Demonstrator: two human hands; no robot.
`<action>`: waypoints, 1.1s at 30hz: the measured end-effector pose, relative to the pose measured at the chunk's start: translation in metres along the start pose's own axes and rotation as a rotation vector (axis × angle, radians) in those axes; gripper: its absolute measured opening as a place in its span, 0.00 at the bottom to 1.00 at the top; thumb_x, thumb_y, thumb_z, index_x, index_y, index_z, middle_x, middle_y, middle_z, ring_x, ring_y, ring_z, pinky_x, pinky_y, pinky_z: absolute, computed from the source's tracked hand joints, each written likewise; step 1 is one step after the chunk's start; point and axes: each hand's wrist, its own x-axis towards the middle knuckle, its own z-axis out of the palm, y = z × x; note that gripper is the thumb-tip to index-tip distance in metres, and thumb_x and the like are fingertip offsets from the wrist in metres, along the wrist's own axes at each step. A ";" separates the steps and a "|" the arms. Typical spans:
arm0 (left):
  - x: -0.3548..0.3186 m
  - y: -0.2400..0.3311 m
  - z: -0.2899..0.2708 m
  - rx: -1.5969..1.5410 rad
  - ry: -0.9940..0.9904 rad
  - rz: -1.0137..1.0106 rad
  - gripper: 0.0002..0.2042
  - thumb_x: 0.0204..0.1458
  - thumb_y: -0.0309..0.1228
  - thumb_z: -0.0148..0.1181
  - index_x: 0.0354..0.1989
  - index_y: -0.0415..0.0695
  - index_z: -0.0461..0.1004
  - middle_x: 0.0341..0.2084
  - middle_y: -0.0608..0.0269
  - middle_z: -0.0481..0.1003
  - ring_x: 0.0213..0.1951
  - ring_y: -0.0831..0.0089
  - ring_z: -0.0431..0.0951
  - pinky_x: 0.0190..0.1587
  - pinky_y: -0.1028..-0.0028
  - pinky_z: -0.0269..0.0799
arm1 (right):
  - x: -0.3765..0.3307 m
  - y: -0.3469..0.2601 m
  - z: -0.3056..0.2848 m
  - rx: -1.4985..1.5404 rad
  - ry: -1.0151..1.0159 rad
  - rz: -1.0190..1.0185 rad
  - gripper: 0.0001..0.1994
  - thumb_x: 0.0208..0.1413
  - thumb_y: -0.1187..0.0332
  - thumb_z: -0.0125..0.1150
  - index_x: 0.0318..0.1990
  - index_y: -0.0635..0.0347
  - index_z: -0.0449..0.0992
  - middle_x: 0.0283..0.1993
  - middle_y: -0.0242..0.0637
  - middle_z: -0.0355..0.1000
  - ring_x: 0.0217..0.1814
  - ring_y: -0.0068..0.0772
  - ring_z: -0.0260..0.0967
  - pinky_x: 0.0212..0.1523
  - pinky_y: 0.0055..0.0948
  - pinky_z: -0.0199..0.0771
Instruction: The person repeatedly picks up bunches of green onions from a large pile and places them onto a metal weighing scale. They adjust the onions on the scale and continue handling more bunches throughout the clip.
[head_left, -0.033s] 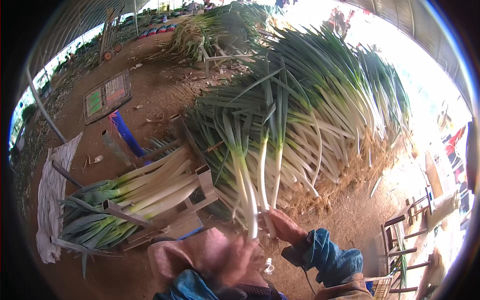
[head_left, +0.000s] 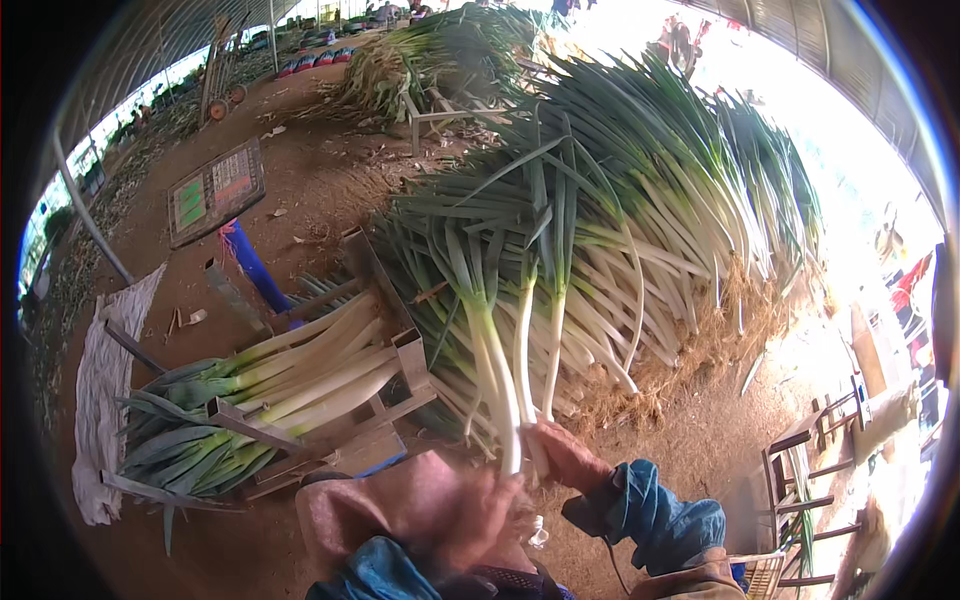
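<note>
- My right hand (head_left: 565,455) is closed round the white stalks of a few leeks (head_left: 515,340), near their root ends; their green leaves fan up and away from me.
- My left hand (head_left: 470,510) is blurred, low in the middle, just beside those root ends; I cannot tell how far open it is or whether it grips anything.
- The held leeks stand in front of the big pile (head_left: 640,220), which fills the middle and right, roots toward the near right.
- To my left a wooden rack (head_left: 400,385) sits on the dirt floor and holds a bundle (head_left: 270,390) of cleaned leeks lying flat, white ends right, green tops left.
- A white cloth (head_left: 100,390) lies on the floor left of the rack.
- Farther left lies a flat scale (head_left: 215,190).
- A blue handle (head_left: 255,265) sticks up behind the rack.
- A second heap (head_left: 430,55) lies far off.
</note>
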 end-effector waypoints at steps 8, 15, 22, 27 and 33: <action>-0.002 0.041 0.010 0.544 0.076 0.310 0.14 0.59 0.37 0.52 0.40 0.36 0.69 0.23 0.52 0.71 0.26 0.59 0.73 0.31 0.64 0.68 | -0.006 -0.045 -0.019 -0.065 0.009 0.305 0.19 0.60 0.68 0.52 0.56 0.67 0.67 0.50 0.50 0.70 0.56 0.44 0.66 0.57 0.36 0.65; 0.004 0.061 0.021 0.857 0.275 0.610 0.15 0.56 0.40 0.57 0.39 0.38 0.71 0.31 0.50 0.73 0.31 0.57 0.77 0.32 0.63 0.72 | 0.019 -0.048 0.000 0.335 0.167 0.685 0.22 0.57 0.53 0.56 0.50 0.61 0.70 0.38 0.38 0.69 0.34 0.27 0.65 0.32 0.28 0.69; 0.022 0.048 0.004 -0.237 0.043 0.398 0.23 0.55 0.43 0.60 0.52 0.38 0.68 0.37 0.55 0.72 0.37 0.63 0.76 0.36 0.65 0.75 | 0.007 -0.144 -0.086 0.332 -0.089 0.318 0.30 0.46 0.76 0.64 0.60 0.51 0.66 0.55 0.43 0.64 0.55 0.45 0.67 0.53 0.46 0.72; 0.066 0.062 0.017 -0.766 -0.366 0.173 0.27 0.55 0.48 0.57 0.56 0.42 0.64 0.43 0.55 0.72 0.43 0.60 0.75 0.46 0.58 0.73 | -0.033 -0.203 -0.079 0.061 -0.140 0.676 0.35 0.45 0.61 0.69 0.61 0.61 0.62 0.46 0.41 0.67 0.48 0.37 0.69 0.48 0.37 0.72; 0.090 0.058 0.065 -1.168 -0.379 -0.010 0.17 0.58 0.44 0.55 0.51 0.49 0.70 0.40 0.65 0.73 0.44 0.68 0.73 0.52 0.59 0.68 | -0.090 -0.244 -0.067 -0.387 -0.269 0.697 0.37 0.44 0.61 0.71 0.61 0.62 0.60 0.44 0.43 0.72 0.47 0.35 0.71 0.45 0.36 0.71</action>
